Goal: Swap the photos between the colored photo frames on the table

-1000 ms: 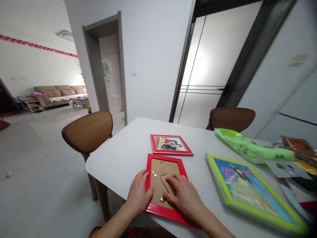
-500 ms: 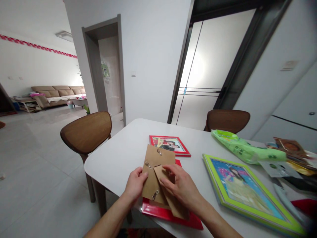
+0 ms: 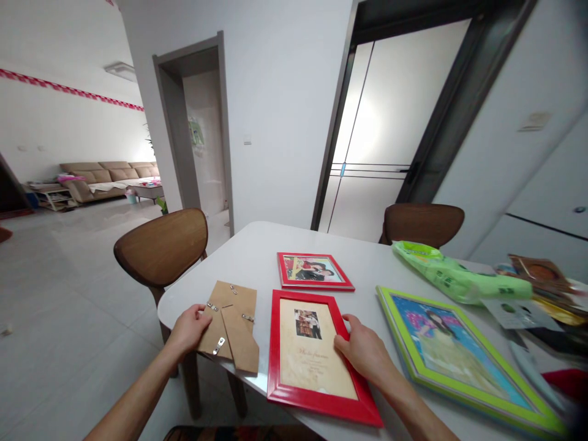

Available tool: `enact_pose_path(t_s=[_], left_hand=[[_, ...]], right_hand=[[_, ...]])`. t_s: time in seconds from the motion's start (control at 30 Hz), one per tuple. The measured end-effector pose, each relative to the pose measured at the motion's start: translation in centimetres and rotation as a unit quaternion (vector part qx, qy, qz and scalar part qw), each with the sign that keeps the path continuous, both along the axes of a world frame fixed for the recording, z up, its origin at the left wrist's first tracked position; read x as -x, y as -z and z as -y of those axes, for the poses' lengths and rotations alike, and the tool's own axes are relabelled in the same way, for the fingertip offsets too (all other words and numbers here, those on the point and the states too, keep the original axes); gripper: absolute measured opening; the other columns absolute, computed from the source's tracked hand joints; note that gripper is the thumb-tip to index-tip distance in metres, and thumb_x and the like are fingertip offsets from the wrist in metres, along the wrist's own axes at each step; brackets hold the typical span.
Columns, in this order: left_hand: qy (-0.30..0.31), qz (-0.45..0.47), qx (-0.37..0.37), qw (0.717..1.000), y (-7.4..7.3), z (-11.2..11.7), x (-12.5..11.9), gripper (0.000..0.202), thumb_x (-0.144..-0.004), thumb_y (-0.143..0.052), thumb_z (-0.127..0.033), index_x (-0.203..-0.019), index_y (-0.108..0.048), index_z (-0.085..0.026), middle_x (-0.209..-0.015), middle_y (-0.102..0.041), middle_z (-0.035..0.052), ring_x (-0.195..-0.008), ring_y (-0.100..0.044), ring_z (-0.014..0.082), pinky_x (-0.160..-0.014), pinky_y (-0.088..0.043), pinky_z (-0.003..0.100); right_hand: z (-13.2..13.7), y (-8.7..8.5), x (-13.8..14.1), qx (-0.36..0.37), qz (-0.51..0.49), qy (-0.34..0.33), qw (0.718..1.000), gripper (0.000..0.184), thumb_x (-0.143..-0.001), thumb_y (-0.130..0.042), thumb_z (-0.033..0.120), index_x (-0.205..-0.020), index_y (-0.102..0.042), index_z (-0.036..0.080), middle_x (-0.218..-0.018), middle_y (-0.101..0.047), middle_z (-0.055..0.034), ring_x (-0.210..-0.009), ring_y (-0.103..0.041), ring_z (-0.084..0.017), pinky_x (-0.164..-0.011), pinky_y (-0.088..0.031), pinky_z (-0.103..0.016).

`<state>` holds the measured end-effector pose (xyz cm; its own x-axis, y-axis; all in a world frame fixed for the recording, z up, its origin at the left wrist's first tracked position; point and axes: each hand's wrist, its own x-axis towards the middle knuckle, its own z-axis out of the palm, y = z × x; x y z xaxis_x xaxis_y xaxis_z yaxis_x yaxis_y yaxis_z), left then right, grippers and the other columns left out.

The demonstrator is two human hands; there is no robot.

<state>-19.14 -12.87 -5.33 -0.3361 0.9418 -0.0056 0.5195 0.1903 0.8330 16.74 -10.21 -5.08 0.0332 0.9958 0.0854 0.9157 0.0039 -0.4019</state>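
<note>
Pinching backing board (image 3: 214, 334) in left hand (image 3: 188, 332) at tabletop's near-left edge; gripping red frame (image 3: 321, 402) in right hand (image 3: 364, 347), apparently for steadiness.

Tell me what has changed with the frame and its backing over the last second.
The brown backing board has come out of the near red frame and moved left of it, held by the left hand. That uncovered a printed sheet. The right hand let go of the board and took the frame's right edge. The far red frame, green frame and green bag stayed put.
</note>
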Motion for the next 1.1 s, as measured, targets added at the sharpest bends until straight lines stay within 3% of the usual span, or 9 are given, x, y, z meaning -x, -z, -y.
enact_pose_path(t_s=[0.13, 0.23, 0.33, 0.43, 0.57, 0.7, 0.87, 1.0, 1.1], left_hand=[[-0.002, -0.101, -0.044, 0.994, -0.9, 0.1, -1.1, 0.038, -0.059, -0.056, -0.02, -0.096, -0.053, -0.013, -0.084, -0.058, 0.0071, -0.09, -0.051, 0.0278, -0.081, -0.035, 0.039], [0.046, -0.134, -0.091, 0.986, -1.9, 1.1, -5.1, 0.041, -0.063, -0.053, -0.017, -0.104, -0.05, -0.012, -0.11, -0.05, 0.0116, -0.108, -0.04, 0.0263, -0.094, -0.026, 0.039], [0.145, -0.131, -0.128, 0.972, -2.7, 2.9, -11.8, 0.046, -0.066, -0.057, -0.022, -0.11, -0.047, -0.02, -0.119, -0.046, 0.0057, -0.112, -0.037, 0.0203, -0.097, -0.027, 0.033], [0.303, -0.094, -0.183, 0.931, -3.3, 4.6, -18.1, 0.067, -0.059, -0.067, -0.032, -0.119, -0.04, -0.02, -0.129, -0.035, 0.0088, -0.116, -0.033, 0.0258, -0.097, -0.03, 0.039], [0.352, -0.128, -0.229, 0.899, -4.2, 5.0, -21.6, 0.062, -0.062, -0.066, -0.03, -0.117, -0.041, -0.017, -0.123, -0.041, 0.0113, -0.11, -0.039, 0.0279, -0.094, -0.032, 0.043], [0.359, -0.149, -0.281, 0.877, -5.7, 4.5, -19.7, 0.045, -0.073, -0.05, -0.018, -0.116, -0.04, -0.016, -0.109, -0.051, 0.0092, -0.1, -0.047, 0.0215, -0.088, -0.039, 0.033], [0.162, -0.06, -0.314, 0.933, -6.5, 4.3, -14.7, 0.041, -0.074, -0.042, -0.013, -0.115, -0.039, -0.018, -0.09, -0.055, 0.0049, -0.077, -0.055, 0.015, -0.073, -0.046, 0.027], [0.054, 0.132, -0.214, 0.966, -3.9, 4.1, -10.8, 0.046, -0.07, -0.047, -0.016, -0.114, -0.036, -0.018, -0.086, -0.051, 0.002, -0.062, -0.055, 0.0109, -0.058, -0.046, 0.023], [0.017, 0.229, -0.14, 0.963, -0.5, 3.9, -8.8, 0.049, -0.065, -0.047, -0.016, -0.112, -0.034, -0.018, -0.084, -0.048, -0.0005, -0.05, -0.052, 0.0078, -0.05, -0.043, 0.021]], right_hand=[[0.2, -0.5, -0.1, 0.06, -0.249, 0.042, 0.966, 0.058, -0.065, -0.042, 0.023, -0.121, -0.035, 0.011, -0.074, -0.065, -0.0084, -0.063, -0.06, -0.02, -0.06, -0.043, -0.03], [1.2, -1.2, 0.1, 0.14, -0.512, 0.019, 0.848, 0.07, -0.066, -0.043, 0.023, -0.13, -0.016, 0.019, -0.08, -0.066, -0.0051, -0.058, -0.062, -0.018, -0.056, -0.047, -0.03], [2.1, -2.3, 0.7, 0.166, -0.623, 0.009, 0.764, 0.083, -0.064, -0.052, 0.024, -0.132, -0.005, 0.025, -0.085, -0.066, -0.004, -0.061, -0.063, -0.018, -0.06, -0.049, -0.033], [2.5, -3.3, 1.1, 0.162, -0.655, -0.007, 0.738, 0.085, -0.064, -0.058, 0.025, -0.132, -0.007, 0.028, -0.086, -0.066, -0.0044, -0.067, -0.064, -0.019, -0.065, -0.049, -0.035], [2.3, -4.0, 1.1, 0.152, -0.674, -0.029, 0.722, 0.078, -0.067, -0.058, 0.028, -0.13, -0.013, 0.028, -0.083, -0.066, -0.003, -0.07, -0.063, -0.018, -0.067, -0.049, -0.034], [1.7, -3.4, 0.8, 0.125, -0.651, -0.025, 0.749, 0.076, -0.065, -0.061, 0.03, -0.129, -0.02, 0.027, -0.074, -0.065, 0.0005, -0.061, -0.061, -0.014, -0.061, -0.048, -0.028], [0.3, -1.5, 0.0, 0.09, -0.509, 0.022, 0.856, 0.069, -0.064, -0.057, 0.029, -0.126, -0.028, 0.019, -0.057, -0.057, 0.0039, -0.048, -0.054, -0.012, -0.045, -0.041, -0.021], [-0.8, -0.3, -0.8, 0.036, -0.265, 0.036, 0.963, 0.056, -0.067, -0.046, 0.028, -0.119, -0.042, 0.01, -0.054, -0.057, 0.0011, -0.046, -0.051, -0.013, -0.045, -0.036, -0.022], [-1.2, 0.0, -1.2, 0.021, -0.12, 0.031, 0.992, 0.053, -0.067, -0.042, 0.029, -0.115, -0.047, 0.007, -0.058, -0.06, -0.0031, -0.053, -0.055, -0.016, -0.051, -0.036, -0.024]])
